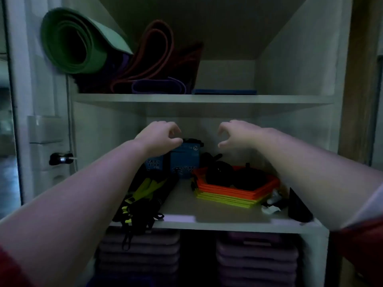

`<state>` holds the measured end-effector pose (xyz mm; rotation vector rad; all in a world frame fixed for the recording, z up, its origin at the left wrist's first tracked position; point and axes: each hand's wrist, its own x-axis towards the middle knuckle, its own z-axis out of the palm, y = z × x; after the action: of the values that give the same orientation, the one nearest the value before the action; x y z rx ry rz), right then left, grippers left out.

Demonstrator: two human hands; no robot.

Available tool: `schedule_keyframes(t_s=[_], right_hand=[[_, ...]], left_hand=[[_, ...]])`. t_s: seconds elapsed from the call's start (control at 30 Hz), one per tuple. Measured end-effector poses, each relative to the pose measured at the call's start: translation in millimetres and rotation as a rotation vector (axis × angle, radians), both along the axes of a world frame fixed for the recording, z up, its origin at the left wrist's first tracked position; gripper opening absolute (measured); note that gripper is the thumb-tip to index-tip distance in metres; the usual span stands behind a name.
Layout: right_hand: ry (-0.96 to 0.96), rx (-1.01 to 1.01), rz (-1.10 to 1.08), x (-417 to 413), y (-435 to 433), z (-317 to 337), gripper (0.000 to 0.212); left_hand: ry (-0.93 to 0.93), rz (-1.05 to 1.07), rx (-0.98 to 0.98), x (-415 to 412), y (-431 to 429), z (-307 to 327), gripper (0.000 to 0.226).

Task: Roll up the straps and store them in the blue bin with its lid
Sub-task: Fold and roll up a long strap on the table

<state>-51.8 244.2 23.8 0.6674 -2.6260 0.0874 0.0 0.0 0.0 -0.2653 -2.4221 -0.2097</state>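
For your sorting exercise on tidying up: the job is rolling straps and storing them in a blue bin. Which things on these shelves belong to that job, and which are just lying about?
Belongs to the job:
- black and yellow straps, middle shelf, hanging over its front edge
- left hand and right hand, both reaching in, holding nothing

Just lying about:
- green mat, rolled, top shelf
- orange and yellow markers, stacked
- blue packets

1. Wore short red sleeves, seen at both lower corners of the view.
2. Showed a pale band edging the right sleeve.
3. Had bare forearms, a bare left hand and right hand; no rings or watch visible.
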Motion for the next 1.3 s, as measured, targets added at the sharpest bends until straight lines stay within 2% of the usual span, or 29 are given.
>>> schedule_keyframes(t_s=[0.33,0.5,0.73,1.0,1.1,1.23,1.3], right_hand=[[-0.05,-0.033,-0.003,-1,11,-17,0.049],[-0.095,-0.042,0.028,2,24,-60,0.046],[-0.305,0.023,0.023,12,59,-199,0.047],[-0.727,0.025,-0.081,55,122,-385,0.04],[-0.857,0.039,-0.151,73,144,-443,0.045],[-0.957,0.038,-0.253,98,168,-504,0.046],[-0.945,0.013,-0.316,108,179,-527,0.044]], left_hand=[[0.001,-0.009,-0.057,-5,2,-17,0.038],[-0.041,-0.047,-0.079,-9,8,-54,0.036],[-0.259,-0.141,-0.078,-6,35,-176,0.033],[-0.576,-0.249,-0.058,13,81,-346,0.034],[-0.693,-0.28,-0.053,21,105,-397,0.033],[-0.867,-0.339,-0.037,30,135,-448,0.036],[-0.935,-0.366,-0.054,35,149,-467,0.036]])
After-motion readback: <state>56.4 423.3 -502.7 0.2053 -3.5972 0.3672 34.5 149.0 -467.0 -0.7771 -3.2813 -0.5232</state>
